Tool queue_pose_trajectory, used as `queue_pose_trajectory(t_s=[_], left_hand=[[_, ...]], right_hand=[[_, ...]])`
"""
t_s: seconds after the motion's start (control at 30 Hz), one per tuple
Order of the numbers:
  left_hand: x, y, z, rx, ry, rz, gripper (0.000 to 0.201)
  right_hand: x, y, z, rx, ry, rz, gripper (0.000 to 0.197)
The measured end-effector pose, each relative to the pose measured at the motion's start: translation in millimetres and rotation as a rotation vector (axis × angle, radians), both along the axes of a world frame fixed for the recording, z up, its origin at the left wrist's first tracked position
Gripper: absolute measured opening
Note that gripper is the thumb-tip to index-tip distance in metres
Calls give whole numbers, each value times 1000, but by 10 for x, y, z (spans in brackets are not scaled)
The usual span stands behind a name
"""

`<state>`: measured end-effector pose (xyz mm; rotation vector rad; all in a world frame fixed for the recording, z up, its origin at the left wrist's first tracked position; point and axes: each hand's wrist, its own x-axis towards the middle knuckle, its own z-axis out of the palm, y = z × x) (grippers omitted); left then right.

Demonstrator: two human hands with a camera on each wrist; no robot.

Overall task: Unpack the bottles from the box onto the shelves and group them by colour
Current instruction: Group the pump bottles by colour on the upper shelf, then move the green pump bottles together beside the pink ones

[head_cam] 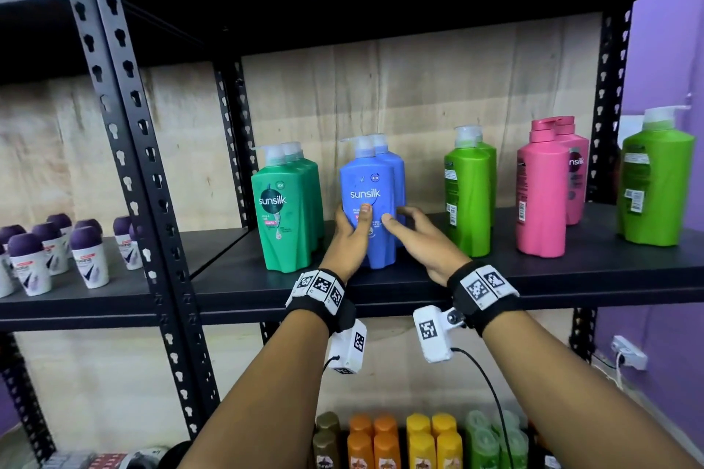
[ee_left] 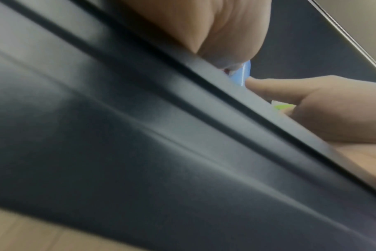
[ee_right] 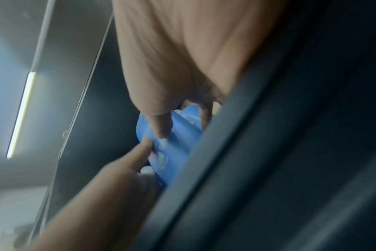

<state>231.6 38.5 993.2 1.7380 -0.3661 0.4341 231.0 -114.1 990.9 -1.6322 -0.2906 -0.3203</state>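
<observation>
Both hands on front blue bottle, upright on shelf. Left hand fingers wrapped round its left side, thumb on label. Right hand fingers spread, thumb touching front. Teal bottles left, green bottles right.

Black shelf — teal, blue, green, pink bottles upright.
</observation>
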Motion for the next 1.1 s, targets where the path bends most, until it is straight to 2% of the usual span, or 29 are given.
queue_pose_trajectory(t_s=[0.13, 0.33, 0.6, 0.77, 0.87, 1.0, 1.1], left_hand=[[11, 4, -23, 42, 17, -45, 47], [-70, -8, 5, 96, 41, -44, 68], [-70, -16, 8, 81, 44, -81, 75], [-47, -7, -6, 60, 44, -76, 68], [-70, -1, -27, 116, 26, 12, 60], [-149, -19, -49, 203, -114, 215, 41], [-224, -64, -33, 222, -231, 339, 35]], right_hand=[[-51, -3, -3, -56, -35, -2, 52], [-102, -5, -5, -58, -77, -49, 47], [-179, -14, 7, -192, -137, -119, 46], [-173, -16, -21, -280, -155, -166, 47], [-161, -17, -39, -307, -163, -221, 48], [-231, -38, -52, -267, -274, -293, 57], [-300, -49, -73, -260, -376, -338, 47]])
